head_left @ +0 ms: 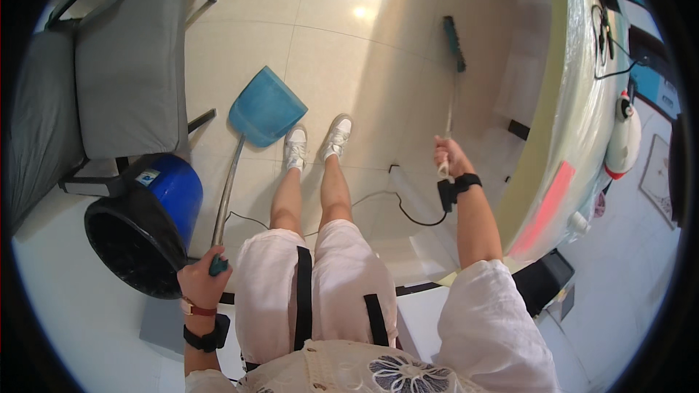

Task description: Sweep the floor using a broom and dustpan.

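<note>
Left hand: closing fully round the top of the long-handled blue dustpan, whose pan is resting on the tiled floor just ahead of the left shoe. Right hand: gripping, fingers wrapped tight, the pale handle of a broom, its dark head lying further out on the floor. Blue bucket with black inside: tipping beside the left hand, a small white label showing on its side. Grey cushioned chair: standing behind it. Curved counter: running along the right.
</note>
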Motion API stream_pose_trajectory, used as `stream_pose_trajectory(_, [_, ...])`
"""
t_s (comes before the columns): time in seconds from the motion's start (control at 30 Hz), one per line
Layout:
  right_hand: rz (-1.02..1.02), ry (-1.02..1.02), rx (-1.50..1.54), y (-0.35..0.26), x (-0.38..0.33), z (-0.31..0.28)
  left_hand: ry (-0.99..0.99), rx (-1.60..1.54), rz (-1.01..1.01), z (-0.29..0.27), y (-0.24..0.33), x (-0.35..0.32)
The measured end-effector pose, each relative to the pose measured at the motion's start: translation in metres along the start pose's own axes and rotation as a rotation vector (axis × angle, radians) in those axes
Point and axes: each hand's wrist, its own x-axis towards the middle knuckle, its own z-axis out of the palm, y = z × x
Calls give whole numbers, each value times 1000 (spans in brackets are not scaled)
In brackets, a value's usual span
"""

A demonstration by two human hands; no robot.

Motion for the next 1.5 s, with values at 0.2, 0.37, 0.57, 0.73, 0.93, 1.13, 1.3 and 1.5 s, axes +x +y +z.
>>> stream_pose_trajectory(0.2, [199,146,-515,223,-78,60,11,57,9,-1,13,14])
stream_pose_trajectory(0.37, [517,-86,-275,197,-148,82,42,80,24,-1,17,19])
stream_pose_trajectory(0.57, [117,35,-279,124,-124,26,55,98,-19,4,-8,-12])
stream_pose_trajectory(0.73, [-195,83,-450,16,-25,11,111,-30,4,10,1,-29])
stream_pose_trajectory(0.93, [22,175,-789,183,-35,20,146,-13,-52,22,-18,-30])
stream_pose_trajectory(1.13, [380,9,-684,248,-131,40,142,-39,-111,12,-16,-20])
stream_pose_trajectory(1.3, [357,43,-371,236,-166,-2,176,-58,-6,20,-39,-45])
stream_pose_trajectory(1.5, [-15,188,25,198,-78,-65,52,64,51,27,-35,-80])
